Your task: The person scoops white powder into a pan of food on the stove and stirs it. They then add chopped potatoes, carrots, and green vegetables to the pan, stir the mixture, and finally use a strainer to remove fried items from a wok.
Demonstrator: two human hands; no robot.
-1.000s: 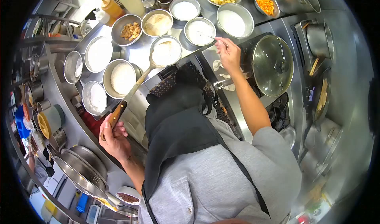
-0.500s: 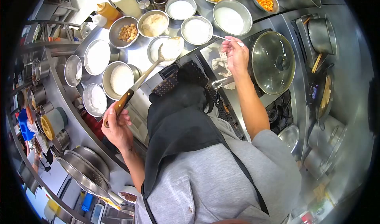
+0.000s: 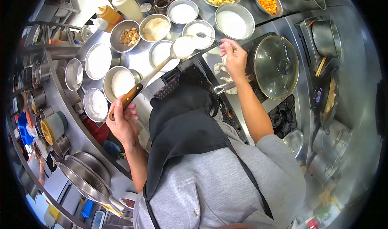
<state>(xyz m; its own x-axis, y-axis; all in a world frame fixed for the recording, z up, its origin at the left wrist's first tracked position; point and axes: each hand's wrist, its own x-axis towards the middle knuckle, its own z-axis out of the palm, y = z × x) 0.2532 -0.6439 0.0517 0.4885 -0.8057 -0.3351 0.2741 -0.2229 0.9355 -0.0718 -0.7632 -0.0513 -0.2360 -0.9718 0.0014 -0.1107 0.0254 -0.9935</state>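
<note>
My left hand (image 3: 123, 122) is wrapped around the wooden handle of a ladle (image 3: 135, 91). White powder fills the ladle's head, held over the metal bowls beside a bowl of white powder (image 3: 161, 55). My right hand (image 3: 235, 61) has its fingers pinched on the handle end of a small metal spoon (image 3: 202, 35), partly hidden by the fingers. The spoon's head is over another powder bowl (image 3: 196, 25), and whether it touches the powder cannot be told. Below the right hand lie a crumpled cloth (image 3: 220, 67) and a pan handle (image 3: 224, 86).
A glass-lidded pan (image 3: 275, 73) sits on the stove at right. More bowls hold tan powder (image 3: 155, 27), brown cubes (image 3: 129, 37), white liquid (image 3: 232, 23) and orange cubes (image 3: 266, 2). Squeeze bottles (image 3: 125, 4) stand at the back. Colanders (image 3: 87, 174) are at lower left.
My right hand has moved slightly left and up, and the spoon's head now shows over the powder bowl. The filled ladle has shifted slightly right with my left hand.
</note>
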